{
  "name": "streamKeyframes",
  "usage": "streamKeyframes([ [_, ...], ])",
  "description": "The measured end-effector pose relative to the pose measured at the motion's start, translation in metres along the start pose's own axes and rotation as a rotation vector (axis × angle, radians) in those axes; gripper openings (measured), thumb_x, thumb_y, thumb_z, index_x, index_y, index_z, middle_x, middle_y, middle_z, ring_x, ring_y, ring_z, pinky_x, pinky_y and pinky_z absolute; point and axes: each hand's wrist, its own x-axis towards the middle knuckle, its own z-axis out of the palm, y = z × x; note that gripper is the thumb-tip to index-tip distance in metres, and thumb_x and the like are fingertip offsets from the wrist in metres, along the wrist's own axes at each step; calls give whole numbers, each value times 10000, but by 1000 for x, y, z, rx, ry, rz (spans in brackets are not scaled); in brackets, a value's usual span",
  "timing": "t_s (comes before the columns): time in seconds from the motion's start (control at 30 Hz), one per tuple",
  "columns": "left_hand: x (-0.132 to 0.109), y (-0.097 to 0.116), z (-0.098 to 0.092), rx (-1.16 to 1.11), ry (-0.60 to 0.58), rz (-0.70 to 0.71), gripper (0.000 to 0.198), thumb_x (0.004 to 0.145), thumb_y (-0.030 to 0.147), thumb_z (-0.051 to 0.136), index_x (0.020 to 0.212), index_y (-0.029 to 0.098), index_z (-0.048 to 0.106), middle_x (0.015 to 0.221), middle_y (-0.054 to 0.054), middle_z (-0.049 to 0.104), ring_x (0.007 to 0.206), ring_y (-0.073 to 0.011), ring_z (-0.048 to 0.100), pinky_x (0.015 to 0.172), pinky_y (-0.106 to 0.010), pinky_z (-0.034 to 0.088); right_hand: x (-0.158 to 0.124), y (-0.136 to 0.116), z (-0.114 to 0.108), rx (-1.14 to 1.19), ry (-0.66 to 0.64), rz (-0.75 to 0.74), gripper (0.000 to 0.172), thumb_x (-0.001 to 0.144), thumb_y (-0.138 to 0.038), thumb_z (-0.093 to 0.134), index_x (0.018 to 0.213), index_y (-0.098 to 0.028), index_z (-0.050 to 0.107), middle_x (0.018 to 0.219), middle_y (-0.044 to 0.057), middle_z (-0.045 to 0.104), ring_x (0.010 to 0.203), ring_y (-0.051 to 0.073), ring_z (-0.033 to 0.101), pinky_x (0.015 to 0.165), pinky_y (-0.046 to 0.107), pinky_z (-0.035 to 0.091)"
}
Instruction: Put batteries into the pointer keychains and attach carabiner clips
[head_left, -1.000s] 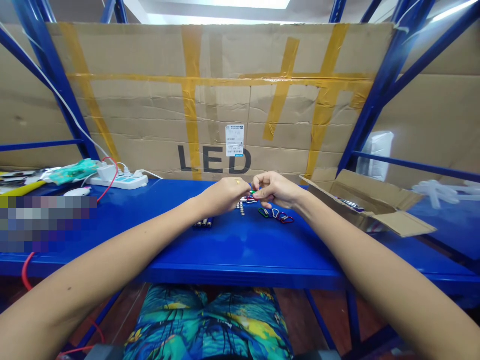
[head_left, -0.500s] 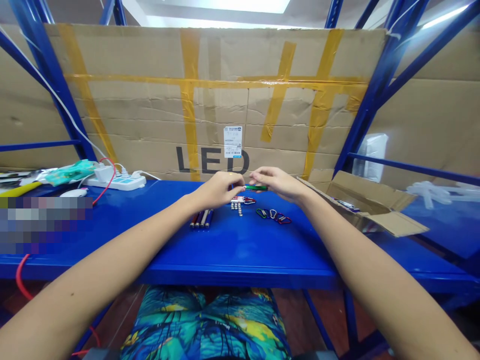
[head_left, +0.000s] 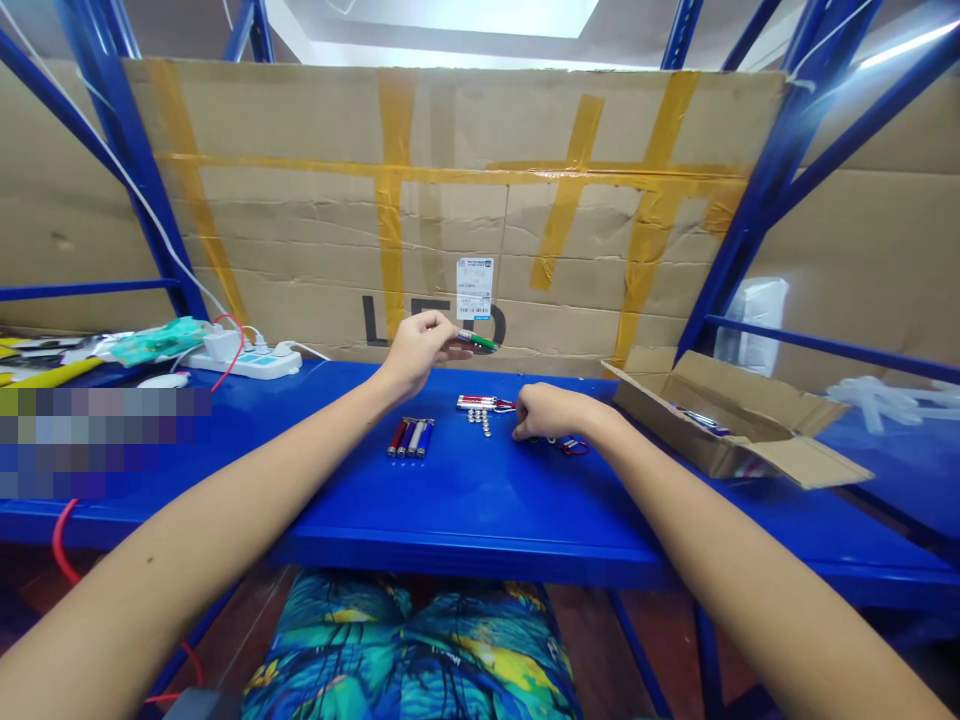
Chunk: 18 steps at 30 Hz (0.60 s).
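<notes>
My left hand (head_left: 421,348) is raised above the blue table, its fingers closed on one end of a small green flashlight (head_left: 481,342) that points right and slightly down. Lower and to the right, my right hand (head_left: 546,410) reaches down to the carabiners, fingertips pinched near the table; what they grip is hidden. A red carabiner (head_left: 574,447) shows beside that hand, and the others are mostly covered by it. Left of it lie a red and silver flashlight group (head_left: 480,403) and several button cells (head_left: 478,417). Several coloured tubes (head_left: 410,438) lie side by side farther left.
An open cardboard box (head_left: 724,440) with metal items inside stands at the right. On the left are a white power strip (head_left: 259,362), cables and a teal packet (head_left: 161,340). A large taped cardboard sheet (head_left: 315,230) closes off the back between blue shelf posts.
My left hand has lifted up and left with the green flashlight. My right hand has let go of it and moved down to the carabiners, covering some. The view has shifted slightly.
</notes>
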Motion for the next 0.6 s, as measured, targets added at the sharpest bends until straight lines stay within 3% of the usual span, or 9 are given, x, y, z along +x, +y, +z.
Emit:
streamKeyframes([
  [0.17, 5, -2, -4, -111, 75, -55, 144, 732, 197, 586, 694, 170, 450, 675, -24, 623, 723, -191, 695, 790, -476, 591, -3, -9, 3, 9, -10, -95, 84, 660, -170, 662, 598, -177, 606, 617, 42, 631, 543, 156, 533, 516, 282, 344],
  [0.3, 9, -10, -8, -71, 90, -87, 81, 772, 218, 551, 764, 177, 483, 674, -26, 610, 696, -167, 668, 727, -407, 597, -3, -7, 2, 146, 54, -182, 131, 698, -209, 638, 592, -178, 568, 604, 31, 620, 529, 138, 508, 494, 273, 331],
  [0.37, 9, -14, -8, -11, 95, -116, 73, 805, 233, 555, 827, 186, 504, 677, -12, 593, 617, -141, 636, 610, -331, 572, -1, -4, 0, 296, 117, -190, 155, 758, -219, 588, 618, -180, 532, 617, 39, 620, 534, 133, 514, 488, 265, 346],
  [0.47, 5, -19, -4, 127, 80, -160, 91, 864, 276, 555, 904, 200, 525, 710, 5, 573, 453, -77, 518, 419, -226, 408, 2, 0, -3, 638, 135, -129, 139, 832, -210, 508, 700, -195, 470, 648, 50, 624, 515, 130, 534, 458, 258, 385],
  [0.53, 0, -21, 2, 245, 24, -165, 96, 899, 286, 525, 926, 196, 542, 730, 10, 565, 413, -50, 442, 397, -209, 328, 4, 0, -3, 875, 142, -75, 131, 856, -204, 491, 741, -210, 430, 618, 25, 577, 478, 124, 511, 428, 256, 394],
  [0.6, -7, -24, 9, 385, -51, -101, 103, 907, 267, 512, 922, 180, 564, 740, 5, 574, 471, -64, 465, 457, -223, 365, 5, -2, -2, 1084, 144, -65, 139, 861, -194, 506, 761, -219, 412, 569, -18, 483, 455, 112, 463, 424, 253, 403],
])
